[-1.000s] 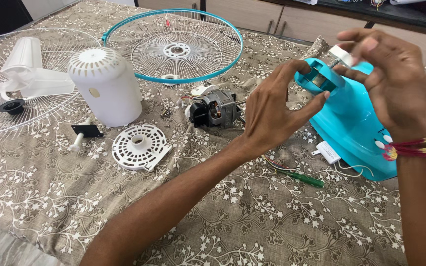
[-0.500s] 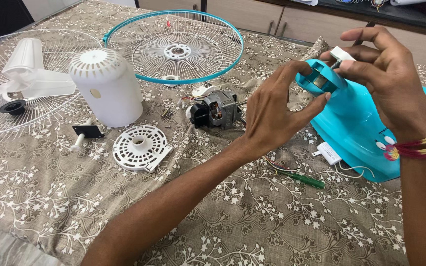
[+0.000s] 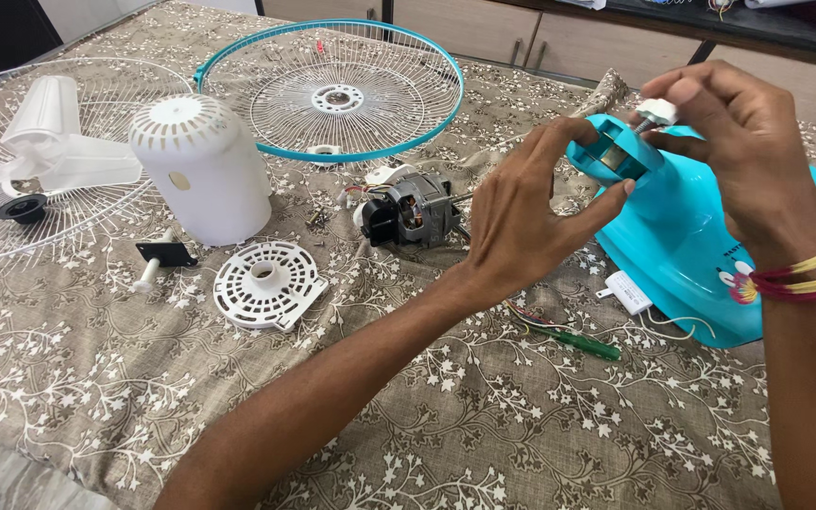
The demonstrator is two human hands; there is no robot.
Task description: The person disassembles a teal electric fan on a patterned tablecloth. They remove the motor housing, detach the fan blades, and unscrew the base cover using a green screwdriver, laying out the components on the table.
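the left hand (image 3: 521, 222) has its grip clamped on the neck of the turquoise fan stand (image 3: 682, 236), which lies on the cloth-covered bench (image 3: 484, 416). the right hand (image 3: 743, 156) pinches a small white knob (image 3: 658, 111), seemingly on a metal pin, at the neck's top. the motor (image 3: 408, 210) lies near the left hand.

Work surface: a table covered by a brown cloth (image 3: 521, 434) printed with white flowering branches. Along its far edge stands a row of beige cabinet fronts (image 3: 484, 33) under a dark shelf (image 3: 757, 28). Lighting is even daylight, without hard shadows.
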